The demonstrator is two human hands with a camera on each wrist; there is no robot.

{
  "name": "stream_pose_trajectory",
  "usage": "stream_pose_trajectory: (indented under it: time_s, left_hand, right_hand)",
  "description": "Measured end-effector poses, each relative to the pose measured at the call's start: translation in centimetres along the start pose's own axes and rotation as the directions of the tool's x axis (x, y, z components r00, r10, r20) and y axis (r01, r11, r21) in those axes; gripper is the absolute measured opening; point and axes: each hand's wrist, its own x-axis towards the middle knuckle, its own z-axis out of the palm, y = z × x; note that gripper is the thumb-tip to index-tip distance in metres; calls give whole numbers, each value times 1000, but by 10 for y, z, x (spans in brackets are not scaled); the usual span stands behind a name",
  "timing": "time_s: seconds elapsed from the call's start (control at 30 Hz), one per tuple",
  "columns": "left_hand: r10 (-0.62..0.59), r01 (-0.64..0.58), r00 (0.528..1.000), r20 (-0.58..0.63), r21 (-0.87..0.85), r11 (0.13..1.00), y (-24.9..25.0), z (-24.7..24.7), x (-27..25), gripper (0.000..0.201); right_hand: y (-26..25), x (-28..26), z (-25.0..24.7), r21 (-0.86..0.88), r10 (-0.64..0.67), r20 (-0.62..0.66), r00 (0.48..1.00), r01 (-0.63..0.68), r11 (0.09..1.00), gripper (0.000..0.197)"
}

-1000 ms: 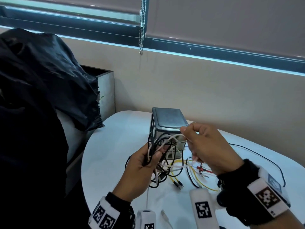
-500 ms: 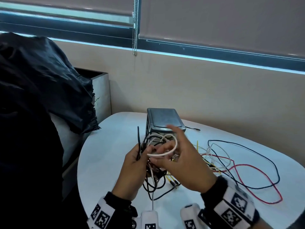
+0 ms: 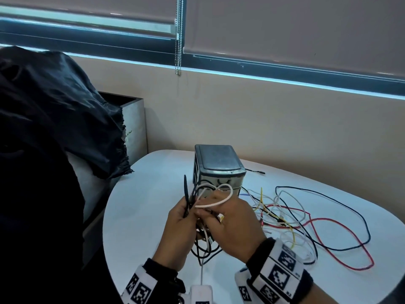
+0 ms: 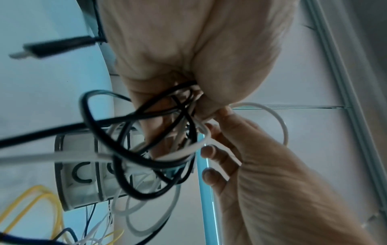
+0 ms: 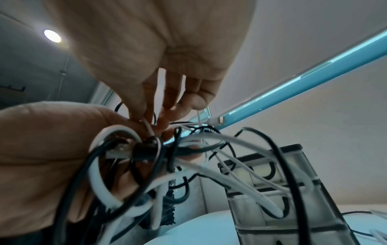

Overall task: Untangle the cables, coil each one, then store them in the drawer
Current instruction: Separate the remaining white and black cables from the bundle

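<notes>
Hands (image 3: 232,224) around tangled black-white cables (image 3: 210,194)

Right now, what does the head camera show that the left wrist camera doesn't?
Only the head view shows the red cable sprawled on the white table and the window blinds' chain. Only the left wrist view shows a black plug sticking out past the left hand. Both show the white cable loop, the right hand and the drawer unit.

looks like an office: roller blinds (image 3: 285,25) w/ bead chain (image 3: 178,40), white table (image 3: 142,216).
</notes>
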Motion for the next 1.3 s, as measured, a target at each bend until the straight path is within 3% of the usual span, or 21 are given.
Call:
stream_pose_trajectory:
  time_s: [0.07, 0.23, 0.37, 0.43, 0.5, 0.57, 0.6, 0.63, 0.73, 0.8, 0.87, 0.97, 1.07, 1.3]
  left_hand:
    - [-5, 4, 1000, -22, -11, 1000, -3, 1, 1, 21]
    - [30, -19, 993, -112, 101, 995, -8, -3, 9, 22]
    - [-187, 164, 978, -87, -227, 960, 7, -13, 15, 19]
    - [-218, 186, 973, -81, -294, 938, 8, -22, 18, 19]
    - [-96, 94, 985, -146, -25, 995, 0, -27, 19, 20]
    - [80, -31, 985, -154, 301, 953, -9, -25, 18, 21]
    - [108, -50, 985, -132, 379, 924, -14, -23, 17, 22]
    - [96, -50, 989, -109, 366, 929, -16, -20, 14, 22]
    - [-38, 42, 998, -44, 102, 994, -10, -11, 9, 21]
    - [-111, 111, 994, 15, 11, 994, -3, -6, 5, 23]
    - [-145, 144, 988, 54, 21, 989, 0, -3, 2, 25]
    - [-148, 146, 987, 56, 36, 989, -2, -3, 1, 26]
    - [-114, 111, 992, 56, 53, 992, -6, -5, 1, 25]
    - [-114, 113, 993, 37, 22, 993, -1, -10, 2, 24]
  right_hand:
    - [0, 1, -1, 39, 33, -76, 997, -30, 999, 19]
    - [-3, 13, -23, 347, 203, -226, 953, -116, 931, 18]
    - [4, 21, -31, 545, 390, -273, 879, -193, 816, 18]
    - [9, 23, -35, 632, 479, -222, 849, -249, 734, 17]
    - [9, 26, -40, 660, 510, -174, 843, -285, 696, 16]
    - [5, 31, -47, 674, 509, -212, 834, -253, 694, 17]
    - [2, 34, -52, 684, 503, -253, 826, -214, 697, 17]
    - [-2, 39, -57, 696, 499, -295, 815, -174, 697, 18]
    - [-5, 47, -63, 726, 514, -327, 793, -138, 674, 16]
    - [-4, 45, -55, 685, 508, -198, 838, -252, 684, 13]
    - [5, 38, -42, 524, 466, 10, 885, -402, 751, 15]
    - [18, 26, -28, 365, 434, 195, 879, -476, 800, 18]
    - [18, 19, -23, 272, 370, 330, 869, -463, 844, 22]
    - [20, 15, -21, 104, 351, 275, 895, -390, 915, 35]
